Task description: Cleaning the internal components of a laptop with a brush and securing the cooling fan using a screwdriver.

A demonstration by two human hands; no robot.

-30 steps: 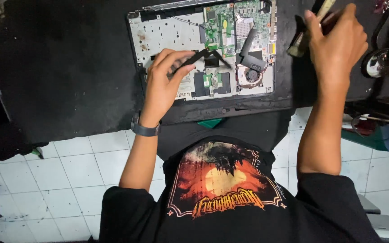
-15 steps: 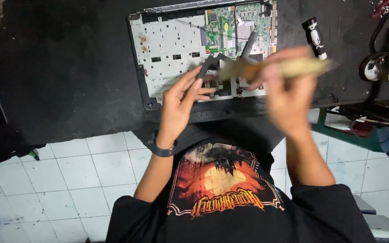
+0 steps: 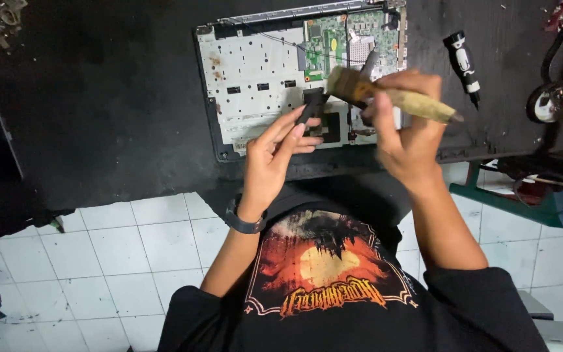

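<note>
Brush (image 3: 386,94), wooden handle, gripped in right hand (image 3: 408,140) over opened laptop (image 3: 262,78).
Left hand (image 3: 272,156) fingers pinch small black part (image 3: 311,107) beside bristles; bare dark tabletop (image 3: 99,98) lies left.

Over the opened laptop chassis (image 3: 262,78) on the black table (image 3: 99,98), the left hand (image 3: 268,160) pinches a small black part (image 3: 311,107) in its fingers (image 3: 294,130). The right hand (image 3: 405,130) grips a wooden-handled brush (image 3: 392,98), bristles just beside that part. A black screwdriver (image 3: 464,62) lies nearby on the table.

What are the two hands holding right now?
Left hand: shut on a small black part.
Right hand: shut on a wooden-handled brush.
</note>
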